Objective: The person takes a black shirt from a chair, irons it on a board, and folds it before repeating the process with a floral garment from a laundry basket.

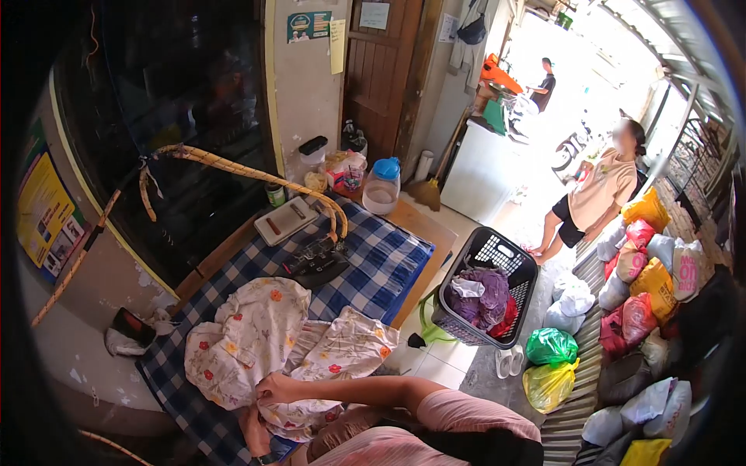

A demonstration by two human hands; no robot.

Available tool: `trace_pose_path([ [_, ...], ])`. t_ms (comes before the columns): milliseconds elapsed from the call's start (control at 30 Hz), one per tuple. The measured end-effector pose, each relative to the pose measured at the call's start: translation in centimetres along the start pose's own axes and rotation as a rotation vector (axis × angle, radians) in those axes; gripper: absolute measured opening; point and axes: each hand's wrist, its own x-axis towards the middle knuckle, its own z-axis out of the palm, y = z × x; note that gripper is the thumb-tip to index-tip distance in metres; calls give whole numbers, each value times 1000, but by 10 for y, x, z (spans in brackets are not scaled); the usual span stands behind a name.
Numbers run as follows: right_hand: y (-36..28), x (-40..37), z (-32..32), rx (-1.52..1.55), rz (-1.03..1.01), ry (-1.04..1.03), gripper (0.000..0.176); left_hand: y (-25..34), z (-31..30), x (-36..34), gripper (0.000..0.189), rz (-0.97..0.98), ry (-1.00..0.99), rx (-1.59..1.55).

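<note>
A white floral garment (pixel 264 330), printed with red and orange flowers, lies bunched over a blue-and-white checked cloth (pixel 388 248) on the table. My right hand (pixel 276 389) is closed on the garment's near edge, fingers curled into the fabric. Just below it, my left hand (pixel 253 429), with a dark band at the wrist, grips the same edge; its fingers are partly hidden. Beyond the garment rests a black clothes iron (pixel 315 264), its cord wrapped in yellowish patterned fabric (pixel 233 167) arching up toward the dark window.
Right of the table stands a dark laundry basket (pixel 488 291) with purple and red clothes. Several filled plastic bags (pixel 552 346) line the right side. A tray (pixel 286 221) and a blue-lidded container (pixel 381 186) sit at the table's far end. A person (pixel 602 186) stands beyond the basket.
</note>
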Motion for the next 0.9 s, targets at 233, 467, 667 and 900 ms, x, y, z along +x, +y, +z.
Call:
trace_pose_path([
  [233,12,0,6,55,101,13,18,3,14,-5,22,2,63,69],
  [467,12,-4,-3,72,207,11,22,-4,24,-8,24,12,105,141],
  [667,29,-9,-6,126,223,-99,19,1,35,-10,24,-51,163,-11],
  [900,24,-4,1,10,263,-72,27,-15,14,10,34,-48,7,-169],
])
